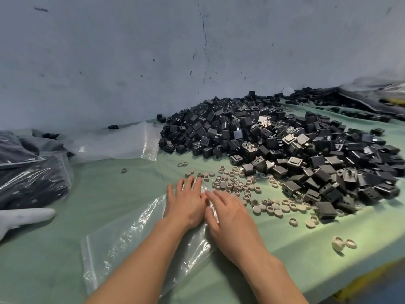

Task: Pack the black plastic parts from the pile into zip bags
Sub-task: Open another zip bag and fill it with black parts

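A big pile of black plastic parts (pixel 274 139) covers the right half of the green table (pixel 109 194). An empty clear zip bag (pixel 131 238) lies flat in front of me, its zip strip toward the lower left. My left hand (pixel 186 205) rests flat on the bag's far end with straight fingers. My right hand (pixel 230 216) lies beside it, fingers spread on the same end of the bag. Neither hand holds a part.
Several small beige round caps (pixel 241 187) are scattered between my hands and the pile. A filled bag of black parts (pixel 28 178) sits at the left, with empty clear bags (pixel 114 143) behind it. A white gloved hand (pixel 24 216) reaches in from the left edge. The wall stands close behind.
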Available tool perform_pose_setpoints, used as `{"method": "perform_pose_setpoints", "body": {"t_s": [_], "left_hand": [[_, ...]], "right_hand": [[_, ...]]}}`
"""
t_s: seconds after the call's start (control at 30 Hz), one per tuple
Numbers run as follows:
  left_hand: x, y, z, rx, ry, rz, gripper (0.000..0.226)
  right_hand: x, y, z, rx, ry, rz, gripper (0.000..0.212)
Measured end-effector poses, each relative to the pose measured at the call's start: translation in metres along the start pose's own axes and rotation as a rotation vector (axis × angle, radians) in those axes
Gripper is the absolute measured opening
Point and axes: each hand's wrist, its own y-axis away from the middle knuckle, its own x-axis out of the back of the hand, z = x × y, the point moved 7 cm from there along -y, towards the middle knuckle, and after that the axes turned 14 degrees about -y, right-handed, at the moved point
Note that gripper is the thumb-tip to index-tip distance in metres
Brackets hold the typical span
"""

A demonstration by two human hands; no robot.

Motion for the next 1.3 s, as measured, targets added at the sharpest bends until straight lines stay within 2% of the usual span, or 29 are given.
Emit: {"method": "perform_pose_setpoints", "body": {"t_s": [0.07, 0.2, 0.27, 0.33, 0.47, 0.53, 0.63, 0.73, 0.8, 0.9, 1.0, 1.1, 1.2, 1.3], "left_hand": [[-0.002, -0.002, -0.001, 0.003, 0.017, -0.018, 0.060], [-0.002, -0.009, -0.004, 0.013, 0.026, -0.054, 0.064], [0.000, -0.013, -0.004, 0.012, 0.041, -0.059, 0.064], [0.009, -0.016, -0.004, 0.024, 0.110, 0.009, 0.062], [0.044, -0.024, 0.011, -0.017, 0.279, 0.264, 0.055], [0.057, -0.035, 0.038, -0.156, 0.348, 0.238, 0.059], [0.064, -0.054, 0.084, -0.320, 0.317, 0.163, 0.067], [0.059, -0.077, 0.115, -0.371, 0.216, 0.109, 0.079], [0.049, -0.094, 0.129, -0.378, 0.146, 0.071, 0.085], [0.041, -0.119, 0.136, -0.305, 0.141, 0.117, 0.083], [0.032, -0.137, 0.130, -0.255, 0.127, 0.093, 0.083], [0.030, -0.139, 0.122, -0.292, 0.088, 0.131, 0.079], [0.034, -0.125, 0.127, -0.388, 0.055, 0.252, 0.062], [0.034, -0.116, 0.137, -0.445, 0.085, 0.266, 0.050]], "right_hand": [[-0.008, 0.003, 0.006, -0.011, 0.013, -0.070, 0.054], [-0.007, 0.002, 0.015, -0.058, 0.021, -0.080, 0.053], [-0.005, -0.001, 0.015, -0.065, 0.026, -0.057, 0.050], [0.004, -0.007, 0.015, -0.087, -0.023, 0.018, 0.044], [0.036, -0.025, 0.025, -0.253, -0.472, 0.299, 0.032], [0.052, -0.032, 0.037, -0.340, -0.747, 0.495, 0.025], [0.064, -0.035, 0.068, -0.490, -1.127, 0.778, 0.023], [0.071, -0.035, 0.106, -0.656, -1.263, 1.049, 0.022], [0.074, -0.041, 0.122, -0.704, -1.296, 1.133, 0.022], [0.079, -0.052, 0.134, -0.698, -1.275, 1.130, 0.020], [0.079, -0.060, 0.141, -0.693, -1.270, 1.105, 0.019], [0.077, -0.062, 0.148, -0.716, -1.279, 1.095, 0.019], [0.076, -0.061, 0.149, -0.717, -1.277, 1.117, 0.020], [0.075, -0.062, 0.149, -0.715, -1.301, 1.134, 0.020]]}}
